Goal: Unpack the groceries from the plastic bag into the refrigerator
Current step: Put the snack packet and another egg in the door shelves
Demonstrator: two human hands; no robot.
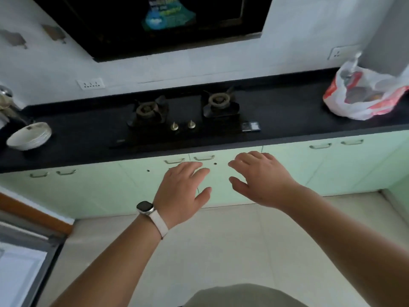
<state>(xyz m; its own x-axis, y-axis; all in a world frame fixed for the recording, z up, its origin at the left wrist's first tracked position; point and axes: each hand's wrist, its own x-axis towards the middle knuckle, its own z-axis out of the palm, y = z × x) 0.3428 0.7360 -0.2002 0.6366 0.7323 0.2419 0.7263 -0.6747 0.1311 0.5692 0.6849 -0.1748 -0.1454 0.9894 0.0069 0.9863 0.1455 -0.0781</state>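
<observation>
Across the middle of the head view, seen from above, two bare forearms reach forward over a pale tiled floor (221, 251). The left hand (181, 189) and the right hand (261, 180) hover side by side, palms down, fingers spread and relaxed, grasping nothing and touching nothing. A watch (145, 208) with a light strap sits on the left wrist.

Beyond the hands, pale green cabinets (99, 189) with small metal handles run under a black countertop (287, 111) that crosses the frame from left to right. A two-burner gas stove (183, 116) with two brass knobs sits at the centre of the counter. At the far right of the counter lies the plastic bag (363, 94), white with red print, mouth open, with rounded items dimly visible inside; it is well apart from both hands. A stack of white bowls (28, 136) stands at the counter's left end.

Above the stove, at the top of the frame, hangs a dark hood (155, 23) on a white wall. At lower left, a grey-framed white surface (20, 262) shows; what it is cannot be told.
</observation>
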